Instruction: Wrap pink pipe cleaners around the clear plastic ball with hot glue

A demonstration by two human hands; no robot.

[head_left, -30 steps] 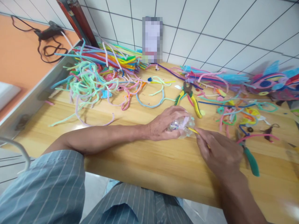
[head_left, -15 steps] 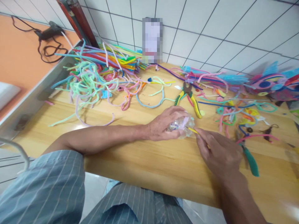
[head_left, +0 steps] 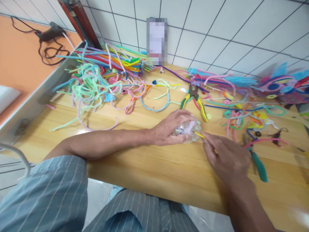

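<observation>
My left hand (head_left: 171, 129) is wrapped round a clear, rounded plastic piece (head_left: 194, 130) with pale purple and bluish bits showing in it, low over the wooden table (head_left: 145, 164). Its exact kind I cannot make out. A thin yellow stick (head_left: 199, 134) is pinched in the fingers of my right hand (head_left: 224, 154), its far end at the clear piece. Whether that end goes inside or only touches it is too small to tell. Just beyond lie pliers with yellow-green handles (head_left: 194, 96). Cutters with a teal handle (head_left: 259, 166) lie right of my right hand.
Tangled pale green pipe cleaners (head_left: 89, 83) and a colourful bundle (head_left: 120, 62) fill the back left. A blurred-out upright device (head_left: 156, 42) leans on the tiled wall. Pink and blue pipe cleaners (head_left: 217, 80), scraps (head_left: 256, 119) and a fish-like craft (head_left: 277, 85) occupy the right.
</observation>
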